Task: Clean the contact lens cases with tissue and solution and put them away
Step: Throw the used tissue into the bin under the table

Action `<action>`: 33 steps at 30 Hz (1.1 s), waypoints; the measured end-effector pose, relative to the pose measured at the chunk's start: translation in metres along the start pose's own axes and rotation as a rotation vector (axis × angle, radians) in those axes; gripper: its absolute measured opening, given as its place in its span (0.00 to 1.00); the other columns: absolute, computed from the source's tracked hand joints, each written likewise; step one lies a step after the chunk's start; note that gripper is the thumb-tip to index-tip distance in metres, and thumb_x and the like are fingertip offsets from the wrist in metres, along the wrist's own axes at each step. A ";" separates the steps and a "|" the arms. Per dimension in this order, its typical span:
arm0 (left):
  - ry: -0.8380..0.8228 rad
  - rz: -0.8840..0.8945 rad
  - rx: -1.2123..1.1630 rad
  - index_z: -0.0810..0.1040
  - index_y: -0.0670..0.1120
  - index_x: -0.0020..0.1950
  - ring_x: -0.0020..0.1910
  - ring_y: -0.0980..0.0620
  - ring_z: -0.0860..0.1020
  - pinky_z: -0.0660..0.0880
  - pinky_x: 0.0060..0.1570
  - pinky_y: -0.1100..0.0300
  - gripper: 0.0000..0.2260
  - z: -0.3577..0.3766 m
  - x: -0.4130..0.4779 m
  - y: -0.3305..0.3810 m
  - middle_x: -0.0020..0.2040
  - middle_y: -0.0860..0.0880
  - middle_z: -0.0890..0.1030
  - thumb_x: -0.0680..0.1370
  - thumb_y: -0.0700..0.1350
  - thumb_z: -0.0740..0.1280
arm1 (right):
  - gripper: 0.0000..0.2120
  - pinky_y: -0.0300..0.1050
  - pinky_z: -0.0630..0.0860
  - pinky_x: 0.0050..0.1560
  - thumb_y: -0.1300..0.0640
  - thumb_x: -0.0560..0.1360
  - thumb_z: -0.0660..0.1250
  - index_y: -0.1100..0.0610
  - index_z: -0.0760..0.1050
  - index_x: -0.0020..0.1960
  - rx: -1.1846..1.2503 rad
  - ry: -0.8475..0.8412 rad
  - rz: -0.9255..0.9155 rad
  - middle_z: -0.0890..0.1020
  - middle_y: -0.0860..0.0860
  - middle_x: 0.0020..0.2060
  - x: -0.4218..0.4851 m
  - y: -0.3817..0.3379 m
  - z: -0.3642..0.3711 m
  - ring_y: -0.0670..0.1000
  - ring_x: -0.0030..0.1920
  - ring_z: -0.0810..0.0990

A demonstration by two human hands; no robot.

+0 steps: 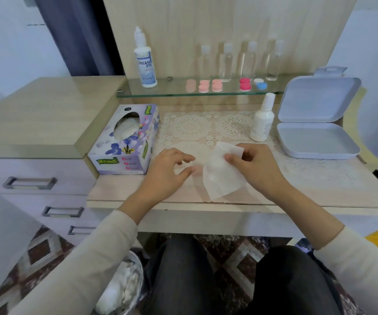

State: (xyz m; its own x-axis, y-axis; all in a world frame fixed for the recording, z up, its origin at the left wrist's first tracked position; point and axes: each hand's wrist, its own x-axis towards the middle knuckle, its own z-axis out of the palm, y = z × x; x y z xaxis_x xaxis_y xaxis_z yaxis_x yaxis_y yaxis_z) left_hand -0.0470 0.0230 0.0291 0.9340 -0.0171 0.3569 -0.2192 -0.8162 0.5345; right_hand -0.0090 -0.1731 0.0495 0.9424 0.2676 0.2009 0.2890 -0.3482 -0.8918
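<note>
My right hand [254, 164] pinches a white tissue [221, 176] that hangs over the lace mat [197, 128]. My left hand [167, 171] hovers just left of the tissue, thumb and forefinger curled close together. A faint pale pink blur sits at their tips, too smeared to tell whether it is held. On the glass shelf [167, 93] lie pink lens cases [209, 85], a red case [245, 84] and a white and blue case [260, 83]. A solution bottle [144, 62] stands at the shelf's left end. A smaller white bottle [262, 120] stands on the table.
A tissue box [126, 142] sits left of the mat. An open white plastic box [315, 142] lies at the right. Several clear bottles [226, 62] line the back of the shelf. A bin with used tissues [124, 289] stands on the floor beside the drawers [31, 183].
</note>
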 end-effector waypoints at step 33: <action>0.032 -1.094 -0.137 0.79 0.45 0.56 0.44 0.55 0.75 0.70 0.44 0.65 0.10 -0.016 -0.323 -0.221 0.50 0.47 0.80 0.78 0.45 0.63 | 0.05 0.34 0.61 0.17 0.66 0.73 0.62 0.63 0.71 0.38 -0.575 -0.772 0.437 0.76 0.56 0.35 -0.091 0.133 0.418 0.50 0.29 0.71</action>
State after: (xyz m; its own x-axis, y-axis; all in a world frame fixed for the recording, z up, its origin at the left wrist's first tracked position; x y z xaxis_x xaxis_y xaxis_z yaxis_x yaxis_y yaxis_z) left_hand -0.3051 0.2182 -0.1923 0.6350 0.6924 -0.3425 0.6905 -0.3100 0.6536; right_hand -0.1264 0.1318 -0.2570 0.6790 0.4448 -0.5840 0.1772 -0.8714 -0.4575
